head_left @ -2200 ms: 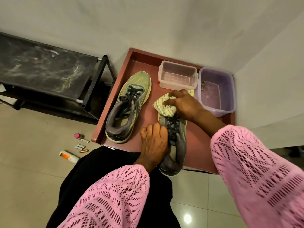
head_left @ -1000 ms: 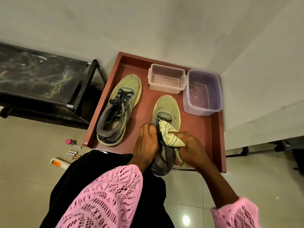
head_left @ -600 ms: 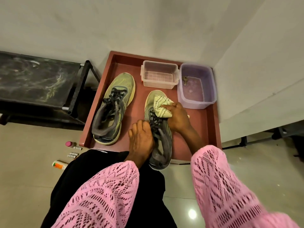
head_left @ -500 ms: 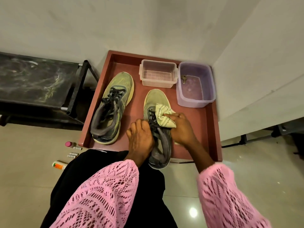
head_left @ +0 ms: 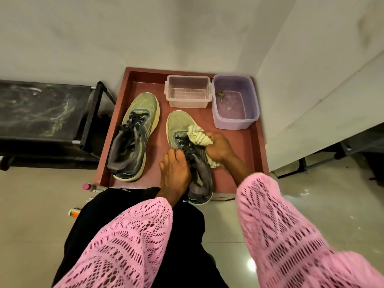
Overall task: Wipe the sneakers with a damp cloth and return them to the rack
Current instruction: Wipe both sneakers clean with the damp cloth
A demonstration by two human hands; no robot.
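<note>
Shifted slightly since half a second ago: right hand (head_left: 218,145), fingers curled round the striped cloth (head_left: 199,135), now pressing it against the lace area and outer side of the near sneaker (head_left: 188,150), a touch lower along the shoe than before. Clamped as before over the inner side of the same sneaker near the collar: left hand (head_left: 174,173), fingers bent down against the upper and steadying it. Heel of that sneaker hanging just past the front edge of the red-brown tray (head_left: 257,142), toe pointing toward the wall. Parked to its left inside the tray, apart from both hands: second sneaker (head_left: 135,136), laces loose, toe also toward the wall. Lined up along the tray's far edge: clear plastic box (head_left: 188,91) and, just beside it on the right, purple tub (head_left: 235,101) with a key (head_left: 220,95) lying inside at its left end. Standing to the left of the tray: black shoe rack (head_left: 45,111), top shelf scuffed pale. Scattered on the tiled floor (head_left: 31,204) by the tray's near-left corner: pink-capped bottle (head_left: 86,187) and a white tube with orange band (head_left: 73,213), partly hidden by dark clothing. Framing the lower view: pink lace sleeves (head_left: 124,246).
</note>
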